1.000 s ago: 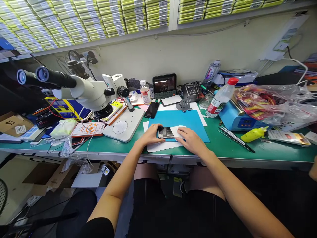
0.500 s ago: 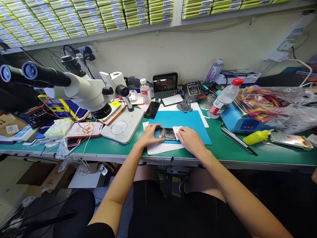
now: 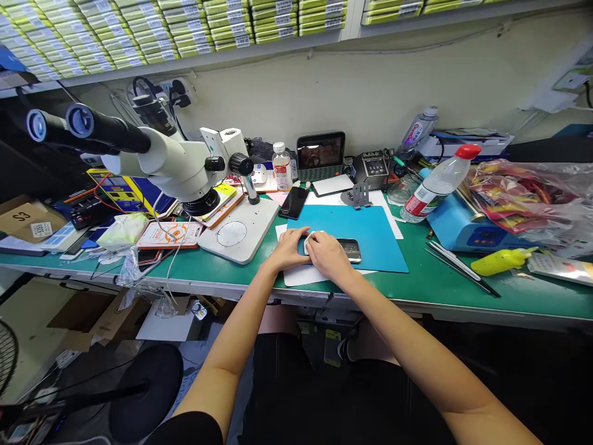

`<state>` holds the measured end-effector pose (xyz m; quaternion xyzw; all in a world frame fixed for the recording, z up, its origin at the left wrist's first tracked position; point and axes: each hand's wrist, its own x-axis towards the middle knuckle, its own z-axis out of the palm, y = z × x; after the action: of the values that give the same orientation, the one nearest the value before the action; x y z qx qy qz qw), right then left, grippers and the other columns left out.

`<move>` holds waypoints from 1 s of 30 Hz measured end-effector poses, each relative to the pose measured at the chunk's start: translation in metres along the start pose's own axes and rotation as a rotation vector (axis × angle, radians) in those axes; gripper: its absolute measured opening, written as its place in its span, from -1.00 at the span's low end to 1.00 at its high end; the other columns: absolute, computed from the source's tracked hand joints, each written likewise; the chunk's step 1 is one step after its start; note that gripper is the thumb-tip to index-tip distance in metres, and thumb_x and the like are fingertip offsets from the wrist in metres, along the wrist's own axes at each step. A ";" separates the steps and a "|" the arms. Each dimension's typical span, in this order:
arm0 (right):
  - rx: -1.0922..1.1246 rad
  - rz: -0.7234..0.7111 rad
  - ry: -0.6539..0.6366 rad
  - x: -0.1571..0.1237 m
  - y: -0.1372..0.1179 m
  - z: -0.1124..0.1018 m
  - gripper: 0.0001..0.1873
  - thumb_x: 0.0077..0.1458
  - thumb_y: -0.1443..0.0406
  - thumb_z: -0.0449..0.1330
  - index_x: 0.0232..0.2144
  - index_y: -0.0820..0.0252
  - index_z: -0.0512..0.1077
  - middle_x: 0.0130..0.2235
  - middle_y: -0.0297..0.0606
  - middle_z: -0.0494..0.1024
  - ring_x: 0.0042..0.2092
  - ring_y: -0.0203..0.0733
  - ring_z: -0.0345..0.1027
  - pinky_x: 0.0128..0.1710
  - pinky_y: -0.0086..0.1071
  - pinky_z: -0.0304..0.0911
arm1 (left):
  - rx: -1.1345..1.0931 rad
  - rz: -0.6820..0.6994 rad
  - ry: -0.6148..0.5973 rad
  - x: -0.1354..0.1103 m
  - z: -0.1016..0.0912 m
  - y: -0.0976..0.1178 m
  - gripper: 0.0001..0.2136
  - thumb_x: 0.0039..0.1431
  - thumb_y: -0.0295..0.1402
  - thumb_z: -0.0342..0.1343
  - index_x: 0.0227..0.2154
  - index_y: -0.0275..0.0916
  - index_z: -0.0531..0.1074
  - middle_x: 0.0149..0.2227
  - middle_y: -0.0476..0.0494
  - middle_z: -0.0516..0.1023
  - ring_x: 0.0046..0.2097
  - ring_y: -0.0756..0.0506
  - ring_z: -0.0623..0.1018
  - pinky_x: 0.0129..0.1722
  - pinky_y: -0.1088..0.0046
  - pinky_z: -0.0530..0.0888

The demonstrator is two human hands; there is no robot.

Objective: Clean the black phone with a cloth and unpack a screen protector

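A dark phone-sized device (image 3: 351, 248) with a shiny face lies on the blue mat (image 3: 375, 225). My left hand (image 3: 287, 250) grips its left end, thumb along the near edge and fingers along the far edge. My right hand (image 3: 328, 254) is closed on a crumpled white tissue (image 3: 308, 240) and presses it onto the left part of the device. That hand covers the middle of the device, so only the right end shows. White paper (image 3: 303, 275) sticks out from beneath the mat.
To the left stands a microscope (image 3: 171, 164) on its white base (image 3: 254, 232). A black phone (image 3: 293, 203) lies behind the mat. Tweezers (image 3: 463, 269), a yellow squeeze bottle (image 3: 503, 261) and a red-capped bottle (image 3: 438, 185) are on the right.
My right hand has slid the tissue leftward along the device, close to my left hand. The device's right end is now uncovered. The camera view has turned slightly left.
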<state>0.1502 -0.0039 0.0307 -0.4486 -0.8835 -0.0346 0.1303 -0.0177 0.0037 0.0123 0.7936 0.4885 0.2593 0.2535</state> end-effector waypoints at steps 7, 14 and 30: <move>0.028 0.011 0.037 -0.010 -0.009 -0.006 -0.55 0.40 0.18 -0.14 -0.18 0.23 0.51 -0.12 -0.06 0.54 -0.08 -0.01 0.35 -0.07 -0.16 0.18 | 0.036 0.023 -0.022 0.000 -0.001 -0.001 -0.28 0.01 -0.30 0.29 0.26 -0.17 0.19 0.16 -0.20 0.42 0.21 -0.27 0.32 0.25 0.11 0.21; 0.066 0.002 0.081 -0.034 -0.012 -0.006 -0.50 0.40 0.08 -0.14 -0.15 0.27 0.49 -0.14 -0.06 0.57 -0.09 -0.04 0.37 -0.05 -0.19 0.13 | 0.054 0.117 -0.114 -0.002 -0.005 -0.003 -0.10 -0.04 -0.11 0.35 0.34 -0.09 0.07 0.20 -0.20 0.36 0.25 -0.32 0.25 0.29 0.04 0.12; 0.107 0.046 0.206 -0.107 0.056 -0.021 -0.63 0.38 0.29 -0.05 -0.09 0.23 0.55 -0.05 -0.11 0.65 -0.04 -0.08 0.50 -0.02 -0.16 0.18 | 0.053 0.067 -0.074 -0.003 -0.003 0.000 -0.27 0.07 -0.04 0.30 0.27 -0.09 0.22 0.22 -0.23 0.34 0.26 -0.31 0.27 0.28 0.07 0.17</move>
<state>0.2593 -0.0586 0.0198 -0.4551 -0.8556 -0.0302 0.2449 -0.0207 0.0019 0.0136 0.8251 0.4587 0.2251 0.2412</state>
